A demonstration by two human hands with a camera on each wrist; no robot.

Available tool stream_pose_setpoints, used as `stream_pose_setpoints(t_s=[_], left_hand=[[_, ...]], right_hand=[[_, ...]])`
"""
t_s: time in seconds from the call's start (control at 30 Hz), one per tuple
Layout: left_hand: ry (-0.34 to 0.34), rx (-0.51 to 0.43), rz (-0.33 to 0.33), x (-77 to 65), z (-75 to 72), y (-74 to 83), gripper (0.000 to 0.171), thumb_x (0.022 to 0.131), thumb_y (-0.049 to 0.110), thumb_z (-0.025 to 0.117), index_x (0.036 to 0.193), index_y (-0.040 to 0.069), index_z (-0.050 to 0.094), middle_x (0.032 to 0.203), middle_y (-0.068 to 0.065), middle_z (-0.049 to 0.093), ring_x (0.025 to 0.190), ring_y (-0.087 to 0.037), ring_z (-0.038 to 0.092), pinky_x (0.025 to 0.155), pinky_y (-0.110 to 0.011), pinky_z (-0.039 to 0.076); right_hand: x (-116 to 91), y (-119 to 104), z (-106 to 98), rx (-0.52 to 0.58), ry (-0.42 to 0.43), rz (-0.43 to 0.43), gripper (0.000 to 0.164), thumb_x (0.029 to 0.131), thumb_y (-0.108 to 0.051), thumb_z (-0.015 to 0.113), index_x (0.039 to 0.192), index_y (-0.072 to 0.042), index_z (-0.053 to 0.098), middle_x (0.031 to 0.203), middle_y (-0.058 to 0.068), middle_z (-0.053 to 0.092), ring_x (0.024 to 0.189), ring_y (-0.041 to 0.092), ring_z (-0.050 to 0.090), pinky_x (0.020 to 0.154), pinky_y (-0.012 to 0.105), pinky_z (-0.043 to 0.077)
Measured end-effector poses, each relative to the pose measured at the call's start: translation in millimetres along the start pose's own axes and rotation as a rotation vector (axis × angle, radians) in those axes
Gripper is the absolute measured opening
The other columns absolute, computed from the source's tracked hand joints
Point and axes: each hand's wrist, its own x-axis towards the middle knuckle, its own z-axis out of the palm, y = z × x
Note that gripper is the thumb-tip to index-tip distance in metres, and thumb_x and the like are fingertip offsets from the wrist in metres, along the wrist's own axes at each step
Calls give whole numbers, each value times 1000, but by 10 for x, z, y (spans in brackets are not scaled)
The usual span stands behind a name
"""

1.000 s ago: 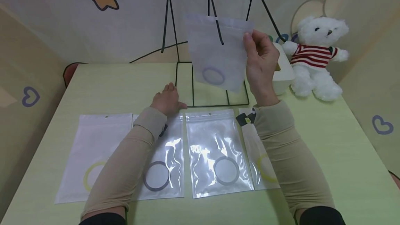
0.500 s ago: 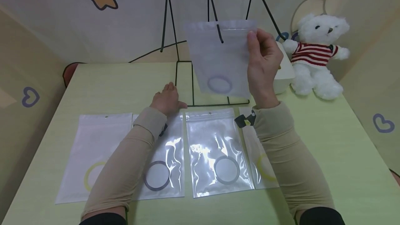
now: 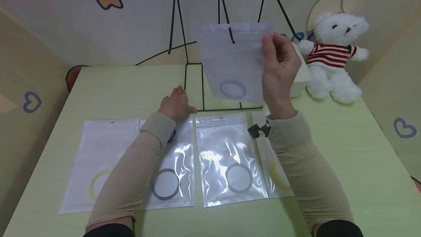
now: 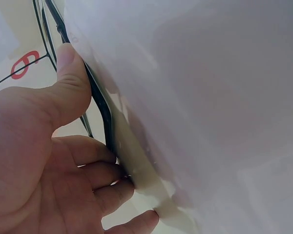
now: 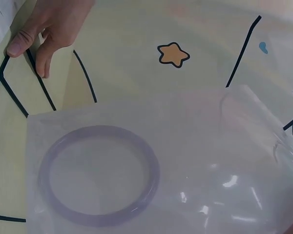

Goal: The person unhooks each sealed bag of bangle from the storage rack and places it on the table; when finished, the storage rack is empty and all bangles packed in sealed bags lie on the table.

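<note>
In the head view a frosted zip bag point(image 3: 213, 57) with a pale purple ring point(image 3: 232, 89) hangs at the middle prong of a black wire display rack point(image 3: 230, 109). The prong's tip pokes out in front of the bag near its top. My right hand point(image 3: 281, 70) pinches the bag's upper right edge between thumb and fingers. My left hand point(image 3: 175, 104) rests at the front left corner of the rack's base, thumb spread away from fairly straight fingers. In the left wrist view the thumb and fingertips point(image 4: 115, 187) touch the black wire.
Several flat zip bags lie in a row near me, including a left bag point(image 3: 102, 145) with a yellow ring and a shiny bag point(image 3: 222, 145) with a grey ring. A white teddy bear point(image 3: 332, 61) sits at the back right beside a white box point(image 3: 300, 78).
My right hand has shifted slightly right and down with the zip bag. Less of the prong now shows in front of the bag. My left hand stays on the rack base.
</note>
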Motion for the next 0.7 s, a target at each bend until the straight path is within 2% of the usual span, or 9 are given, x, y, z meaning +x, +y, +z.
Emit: stream_pose_setpoints(t_s=[0.27,0.47,0.7], left_hand=[[2,2,4,-25,-21,-3,91,95,50,56,151,-9,14,159,-23,4,147,-35,5,113,-56,21],[3,-10,5,-30,-17,-4,91,95,49,57,151,-8,15,159,-23,4,147,-35,5,113,-56,20],[2,-6,5,-29,-9,12,91,95,50,56,151,-9,15,159,-23,4,147,-35,6,113,-56,21]], right_hand=[[-31,-37,-34,18,2,-16,9,92,-1,62,95,-2,70,88,5,63,81,17,54,71,23,42],[-12,58,-89,10,-3,-20,8,92,-1,63,95,-3,70,89,5,62,82,17,54,72,23,43],[-13,121,-162,-30,-36,-107,8,93,-5,64,97,-3,70,90,5,64,82,19,55,72,26,45]])
